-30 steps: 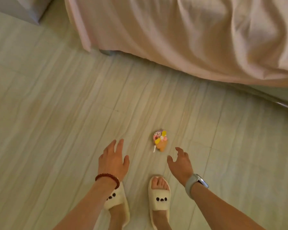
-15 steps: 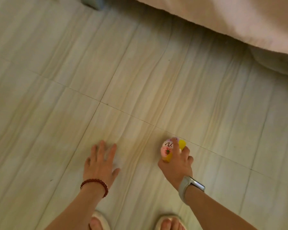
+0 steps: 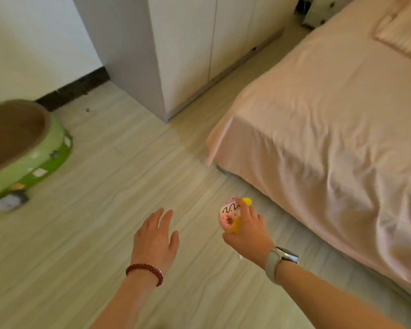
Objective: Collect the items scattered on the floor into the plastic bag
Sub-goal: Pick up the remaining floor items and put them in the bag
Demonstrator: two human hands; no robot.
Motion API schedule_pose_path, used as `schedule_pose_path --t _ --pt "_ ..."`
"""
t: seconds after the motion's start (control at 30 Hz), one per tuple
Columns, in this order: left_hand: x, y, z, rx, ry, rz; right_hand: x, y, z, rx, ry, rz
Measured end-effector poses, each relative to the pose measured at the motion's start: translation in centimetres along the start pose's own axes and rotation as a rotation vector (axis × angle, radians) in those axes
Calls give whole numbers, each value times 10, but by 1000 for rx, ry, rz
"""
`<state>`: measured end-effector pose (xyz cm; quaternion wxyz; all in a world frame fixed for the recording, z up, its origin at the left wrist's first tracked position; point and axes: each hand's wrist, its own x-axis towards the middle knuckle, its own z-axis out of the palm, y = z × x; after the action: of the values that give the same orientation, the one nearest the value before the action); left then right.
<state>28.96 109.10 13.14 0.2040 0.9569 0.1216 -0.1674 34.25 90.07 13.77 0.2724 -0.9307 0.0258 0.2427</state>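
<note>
My right hand [image 3: 249, 233], with a grey watch on the wrist, is shut on a small ice-cream-shaped toy [image 3: 230, 216] that is pink, white and yellow with a brown squiggle. The toy is held above the pale wooden floor, near the foot of the bed. My left hand [image 3: 156, 238], with a red bead bracelet at the wrist, hovers palm down to the left of the toy, fingers apart and holding nothing. No plastic bag is in view.
A bed with a pink sheet [image 3: 330, 138] fills the right side. White wardrobe doors [image 3: 188, 51] stand at the back. A green bus-shaped tub [image 3: 26, 162] sits on the floor at the far left.
My right hand closed on the toy and lifted it off the floor. The view has risen from the floor to the room, and my feet are out of sight.
</note>
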Motion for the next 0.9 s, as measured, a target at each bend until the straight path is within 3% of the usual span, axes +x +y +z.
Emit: schedule_pose_path --t 0.17,0.33,0.6,0.9 --pt "-73 -29 -179 -114 256 -104 -63 -168 -83 -11 20 -228" --pt "-147 -83 -291 -251 468 -159 -128 -295 -94 22 25 -418" --pt "-205 -200 -340 -415 606 -447 -161 -416 -35 106 -123 -592" --pt "-96 -317 -379 -516 564 -707 -17 -548 32 33 -285 -519"
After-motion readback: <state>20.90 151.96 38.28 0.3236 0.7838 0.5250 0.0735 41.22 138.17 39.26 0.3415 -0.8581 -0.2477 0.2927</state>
